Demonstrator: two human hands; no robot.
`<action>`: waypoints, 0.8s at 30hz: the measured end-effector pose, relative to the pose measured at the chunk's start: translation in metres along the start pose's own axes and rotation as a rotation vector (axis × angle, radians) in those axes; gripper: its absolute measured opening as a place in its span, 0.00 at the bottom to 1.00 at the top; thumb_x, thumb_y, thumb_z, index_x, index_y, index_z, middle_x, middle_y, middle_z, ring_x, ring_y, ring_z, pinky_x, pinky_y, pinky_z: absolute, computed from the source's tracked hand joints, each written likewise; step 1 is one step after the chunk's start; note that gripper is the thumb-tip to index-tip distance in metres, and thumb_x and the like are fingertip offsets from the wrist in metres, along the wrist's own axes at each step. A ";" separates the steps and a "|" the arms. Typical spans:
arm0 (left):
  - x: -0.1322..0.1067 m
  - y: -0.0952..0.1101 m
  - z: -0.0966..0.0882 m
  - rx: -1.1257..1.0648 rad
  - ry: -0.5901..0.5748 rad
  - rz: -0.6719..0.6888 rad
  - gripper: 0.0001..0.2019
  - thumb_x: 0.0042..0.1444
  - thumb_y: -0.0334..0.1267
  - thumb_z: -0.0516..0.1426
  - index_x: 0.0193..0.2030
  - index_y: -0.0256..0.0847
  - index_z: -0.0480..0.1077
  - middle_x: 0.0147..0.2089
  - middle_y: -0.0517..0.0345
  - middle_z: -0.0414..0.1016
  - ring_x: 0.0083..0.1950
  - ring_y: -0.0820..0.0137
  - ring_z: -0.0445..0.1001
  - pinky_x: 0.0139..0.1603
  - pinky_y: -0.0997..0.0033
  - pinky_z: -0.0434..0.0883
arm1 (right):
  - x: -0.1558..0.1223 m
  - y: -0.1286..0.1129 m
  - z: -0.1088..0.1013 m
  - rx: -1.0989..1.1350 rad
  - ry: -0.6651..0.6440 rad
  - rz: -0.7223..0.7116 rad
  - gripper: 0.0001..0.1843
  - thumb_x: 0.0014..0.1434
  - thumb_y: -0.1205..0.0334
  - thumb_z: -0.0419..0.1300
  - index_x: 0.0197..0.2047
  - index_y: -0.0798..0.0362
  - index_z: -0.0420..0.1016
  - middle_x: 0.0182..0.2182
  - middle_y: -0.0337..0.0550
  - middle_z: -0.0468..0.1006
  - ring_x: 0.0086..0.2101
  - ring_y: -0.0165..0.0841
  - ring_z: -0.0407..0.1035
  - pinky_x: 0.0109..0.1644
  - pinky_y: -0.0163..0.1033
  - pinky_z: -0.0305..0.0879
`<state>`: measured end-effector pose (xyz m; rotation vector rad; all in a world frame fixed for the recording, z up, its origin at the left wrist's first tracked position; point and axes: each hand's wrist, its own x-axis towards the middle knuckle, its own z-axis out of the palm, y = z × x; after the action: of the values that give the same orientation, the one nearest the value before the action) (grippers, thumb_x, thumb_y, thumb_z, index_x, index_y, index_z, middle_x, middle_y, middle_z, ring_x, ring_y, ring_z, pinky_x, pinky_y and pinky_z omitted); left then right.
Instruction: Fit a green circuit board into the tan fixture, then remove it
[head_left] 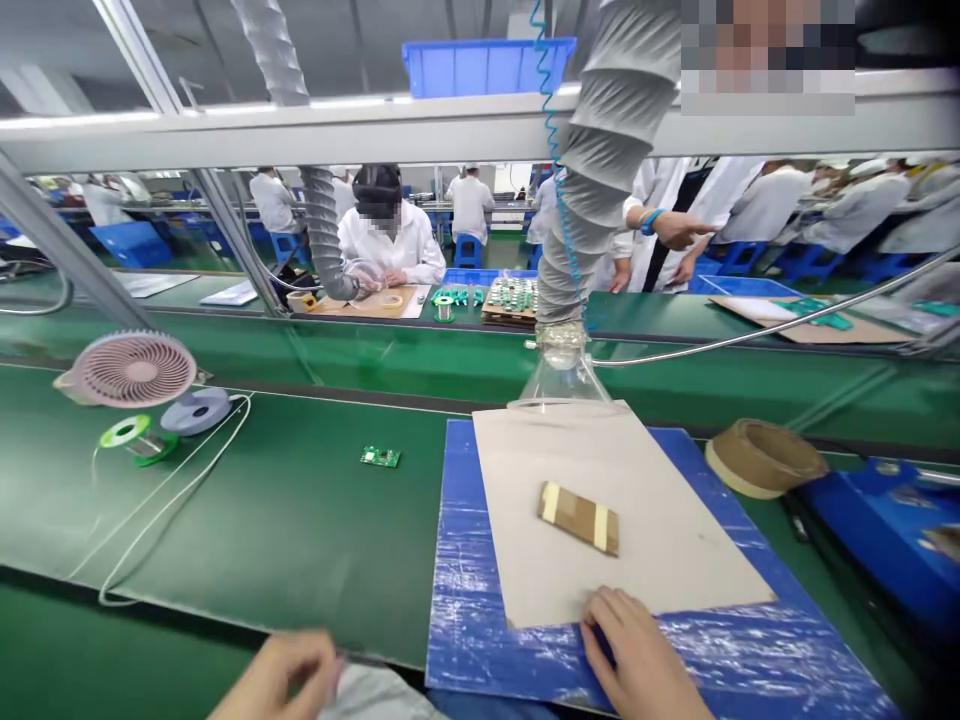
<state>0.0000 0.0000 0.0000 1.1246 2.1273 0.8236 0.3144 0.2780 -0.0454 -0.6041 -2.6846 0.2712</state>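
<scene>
My right hand [637, 650] rests at the near edge of a grey-beige cardboard sheet [660, 540], thumb apart from loosely bent fingers, with nothing in it. The sheet lies on a blue board [465, 560]. On the sheet, beyond my fingertips, is a small flat brown cardboard piece [579, 518] with two pale tape strips. My left hand [289, 672] hovers by the table's front edge above my lap, blurred, its fingers bent; whether it holds anything is unclear. A small green circuit board [381, 457] lies on the green table left of the blue board.
A clear fume hood [564, 380] hangs from a grey hose [611, 150] over the sheet's far edge. Left are a pink fan [135, 368], a solder spool [139, 440] and a white cable [161, 510]. Right are a tape roll [765, 458] and a blue object [892, 540]. People work opposite.
</scene>
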 end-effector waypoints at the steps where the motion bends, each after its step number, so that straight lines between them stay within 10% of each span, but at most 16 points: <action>1: 0.024 -0.001 -0.006 0.030 0.039 0.020 0.16 0.61 0.51 0.51 0.28 0.43 0.68 0.28 0.61 0.70 0.31 0.68 0.71 0.35 0.67 0.72 | 0.004 -0.004 0.002 0.012 -0.007 0.029 0.07 0.63 0.65 0.50 0.32 0.50 0.63 0.29 0.42 0.68 0.30 0.36 0.65 0.35 0.43 0.66; 4: 0.110 0.000 -0.022 0.252 0.495 0.098 0.20 0.53 0.51 0.53 0.47 0.39 0.68 0.46 0.47 0.71 0.48 0.56 0.72 0.51 0.54 0.70 | 0.029 -0.009 0.005 0.030 -0.012 0.171 0.05 0.62 0.64 0.51 0.40 0.51 0.68 0.38 0.47 0.71 0.40 0.40 0.67 0.46 0.47 0.66; 9: 0.209 0.010 -0.024 0.281 0.534 0.148 0.22 0.50 0.43 0.55 0.51 0.37 0.69 0.56 0.38 0.65 0.60 0.45 0.62 0.60 0.40 0.59 | 0.083 0.013 -0.007 -0.080 0.037 0.482 0.26 0.55 0.67 0.59 0.57 0.63 0.62 0.54 0.64 0.66 0.54 0.55 0.60 0.56 0.56 0.58; 17: 0.241 0.025 -0.001 -0.057 0.466 0.247 0.14 0.51 0.46 0.57 0.39 0.40 0.74 0.37 0.52 0.72 0.39 0.62 0.74 0.46 0.59 0.73 | 0.177 -0.003 0.000 0.043 -0.154 0.537 0.14 0.60 0.63 0.55 0.49 0.52 0.71 0.33 0.41 0.78 0.38 0.35 0.73 0.43 0.35 0.65; 24: 0.263 0.057 0.043 -0.284 0.545 0.313 0.17 0.57 0.49 0.55 0.45 0.40 0.73 0.41 0.52 0.72 0.41 0.65 0.75 0.44 0.65 0.74 | 0.207 -0.018 0.005 -0.004 -0.298 0.642 0.46 0.32 0.55 0.75 0.55 0.57 0.66 0.51 0.61 0.68 0.51 0.60 0.63 0.53 0.59 0.57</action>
<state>-0.0640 0.2614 -0.0398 1.1896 2.1686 1.6819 0.1325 0.3537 0.0198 -1.5258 -2.6747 0.5596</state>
